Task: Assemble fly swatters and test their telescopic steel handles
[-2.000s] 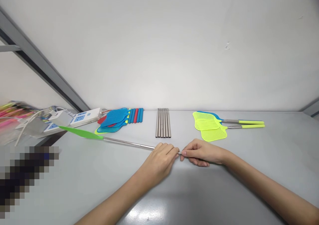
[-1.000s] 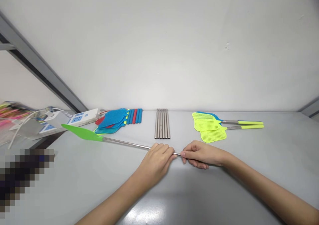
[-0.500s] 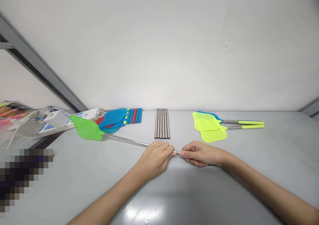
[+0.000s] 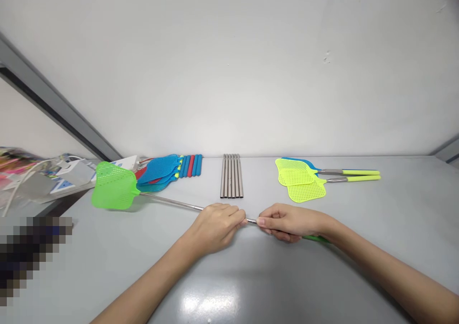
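Note:
A green fly swatter [image 4: 116, 186] with a long metal telescopic rod [image 4: 172, 201] lies across the front of my view, its mesh head to the left. My left hand [image 4: 219, 226] is closed around the rod near its middle. My right hand [image 4: 287, 222] grips the rod farther right, thumb and fingers pressed on it. A bit of metal shows between the two hands. The green handle [image 4: 315, 238] pokes out beneath my right wrist; the rest of it is hidden by the hand and forearm.
Several metal tubes [image 4: 231, 176] lie side by side at the back. Blue and red swatter heads [image 4: 159, 168] and several coloured grips [image 4: 191, 165] are left of them. Yellow-green swatters [image 4: 306, 192] lie right, over a blue one. A power strip [image 4: 125, 163] and cables are far left.
The swatter's green head has turned to show its mesh face and shifted left. My left hand has moved slightly left along with the rod. The green handle now shows under my right wrist.

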{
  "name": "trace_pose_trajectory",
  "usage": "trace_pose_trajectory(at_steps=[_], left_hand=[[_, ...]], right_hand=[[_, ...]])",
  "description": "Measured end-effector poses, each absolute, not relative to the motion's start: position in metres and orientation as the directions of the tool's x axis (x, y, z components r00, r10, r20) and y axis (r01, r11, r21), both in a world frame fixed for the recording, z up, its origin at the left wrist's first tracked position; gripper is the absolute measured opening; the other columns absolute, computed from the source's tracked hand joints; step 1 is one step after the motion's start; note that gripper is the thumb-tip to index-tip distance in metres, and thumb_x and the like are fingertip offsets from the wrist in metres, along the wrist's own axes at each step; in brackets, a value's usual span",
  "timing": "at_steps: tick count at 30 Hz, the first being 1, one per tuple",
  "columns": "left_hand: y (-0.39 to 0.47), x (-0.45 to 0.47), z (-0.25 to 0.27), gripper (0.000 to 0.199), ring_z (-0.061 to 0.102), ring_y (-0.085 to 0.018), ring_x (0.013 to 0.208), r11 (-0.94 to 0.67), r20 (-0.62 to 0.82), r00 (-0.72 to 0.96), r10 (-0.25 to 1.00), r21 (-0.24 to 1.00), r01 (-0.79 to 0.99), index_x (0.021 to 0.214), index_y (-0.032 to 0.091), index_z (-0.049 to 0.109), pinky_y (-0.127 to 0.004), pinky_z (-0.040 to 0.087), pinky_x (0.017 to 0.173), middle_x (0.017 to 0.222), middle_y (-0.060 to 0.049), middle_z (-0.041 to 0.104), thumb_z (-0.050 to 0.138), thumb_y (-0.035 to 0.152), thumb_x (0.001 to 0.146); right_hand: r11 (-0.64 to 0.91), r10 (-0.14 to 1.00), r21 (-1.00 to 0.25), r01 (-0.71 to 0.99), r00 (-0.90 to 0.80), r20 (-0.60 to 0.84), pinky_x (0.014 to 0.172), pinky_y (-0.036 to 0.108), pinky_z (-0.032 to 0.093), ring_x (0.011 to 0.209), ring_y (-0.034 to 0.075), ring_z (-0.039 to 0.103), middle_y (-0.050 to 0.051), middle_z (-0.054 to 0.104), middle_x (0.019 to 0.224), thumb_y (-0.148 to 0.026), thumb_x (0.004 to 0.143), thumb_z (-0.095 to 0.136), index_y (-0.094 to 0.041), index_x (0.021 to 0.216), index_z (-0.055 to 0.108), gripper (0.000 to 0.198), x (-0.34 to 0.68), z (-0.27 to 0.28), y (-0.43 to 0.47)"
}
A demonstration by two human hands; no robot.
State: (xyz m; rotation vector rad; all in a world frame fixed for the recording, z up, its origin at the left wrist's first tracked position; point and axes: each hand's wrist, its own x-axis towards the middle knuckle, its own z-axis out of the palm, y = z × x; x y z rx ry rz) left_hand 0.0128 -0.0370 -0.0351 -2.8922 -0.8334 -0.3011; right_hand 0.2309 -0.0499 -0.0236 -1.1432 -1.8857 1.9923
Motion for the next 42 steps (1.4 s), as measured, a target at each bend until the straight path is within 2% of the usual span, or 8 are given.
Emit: trace_pose_trajectory(at_steps=[8, 18, 23, 28, 34, 39, 42], left_hand=[[-0.038, 0.01, -0.03, 0.028, 0.048, -0.011, 0.055, -0.838, 0.201, 0.824, 0.53, -0.026, 0.546, 0.07, 0.018, 0.046, -0.022, 0.034, 0.053, 0.061, 0.003, 0.053, 0.027, 0.026, 0.089], [-0.035, 0.006, -0.029, 0.027, 0.049, -0.011, 0.058, -0.833, 0.18, 0.82, 0.543, -0.006, 0.553, 0.073, 0.019, 0.047, -0.023, 0.035, 0.056, 0.064, 0.002, 0.054, 0.027, 0.026, 0.09], [-0.034, 0.004, -0.029, 0.022, 0.049, -0.011, 0.058, -0.831, 0.195, 0.813, 0.549, 0.023, 0.556, 0.073, 0.018, 0.048, -0.023, 0.034, 0.056, 0.063, 0.003, 0.053, 0.032, 0.022, 0.088], [-0.036, 0.007, -0.032, 0.022, 0.048, -0.011, 0.059, -0.81, 0.21, 0.788, 0.579, 0.037, 0.585, 0.072, 0.018, 0.048, -0.023, 0.033, 0.056, 0.063, 0.002, 0.052, 0.033, 0.023, 0.088], [-0.039, 0.011, -0.037, 0.023, 0.046, -0.011, 0.06, -0.803, 0.244, 0.78, 0.576, -0.01, 0.596, 0.069, 0.018, 0.046, -0.024, 0.03, 0.056, 0.063, 0.002, 0.052, 0.035, 0.024, 0.088], [-0.044, 0.014, -0.04, 0.024, 0.044, -0.011, 0.058, -0.808, 0.291, 0.777, 0.558, -0.024, 0.589, 0.073, 0.018, 0.05, -0.025, 0.029, 0.055, 0.061, 0.002, 0.05, 0.035, 0.026, 0.089], [-0.047, 0.016, -0.04, 0.026, 0.043, -0.011, 0.056, -0.808, 0.305, 0.775, 0.554, -0.028, 0.588, 0.073, 0.018, 0.052, -0.025, 0.029, 0.054, 0.06, 0.002, 0.049, 0.034, 0.026, 0.09]], right_hand=[[-0.13, 0.604, -0.918, 0.375, -0.704, -0.373, 0.031, 0.014, 0.025, 0.036, 0.004, 0.031, -0.006, 0.037, 0.044, -0.045, 0.082, 0.041, -0.017, 0.062, 0.039, 0.034, 0.232, -0.023, -0.05], [-0.018, 0.666, -0.894, 0.448, -0.661, -0.345, 0.03, 0.015, 0.024, 0.032, 0.004, 0.031, -0.006, 0.038, 0.042, -0.047, 0.082, 0.039, -0.017, 0.059, 0.036, 0.038, 0.232, -0.02, -0.051], [-0.035, 0.672, -0.903, 0.429, -0.658, -0.339, 0.03, 0.014, 0.023, 0.031, 0.003, 0.031, -0.007, 0.038, 0.04, -0.046, 0.083, 0.039, -0.017, 0.06, 0.038, 0.038, 0.231, -0.022, -0.051], [-0.149, 0.649, -0.892, 0.426, -0.638, -0.413, 0.028, 0.014, 0.022, 0.028, 0.003, 0.028, -0.008, 0.038, 0.038, -0.05, 0.081, 0.041, -0.015, 0.067, 0.049, 0.039, 0.23, -0.026, -0.05], [-0.215, 0.657, -0.896, 0.387, -0.622, -0.426, 0.026, 0.014, 0.024, 0.027, 0.004, 0.031, -0.006, 0.04, 0.042, -0.059, 0.081, 0.029, -0.013, 0.084, 0.059, 0.056, 0.23, -0.025, -0.051], [-0.147, 0.632, -0.881, 0.45, -0.642, -0.433, 0.028, 0.014, 0.028, 0.03, 0.004, 0.036, -0.007, 0.043, 0.045, -0.054, 0.078, 0.044, -0.015, 0.09, 0.058, 0.043, 0.23, -0.023, -0.052], [-0.113, 0.649, -0.871, 0.478, -0.628, -0.429, 0.029, 0.014, 0.028, 0.032, 0.005, 0.039, -0.006, 0.043, 0.045, -0.053, 0.079, 0.043, -0.015, 0.078, 0.055, 0.04, 0.227, -0.022, -0.054]])
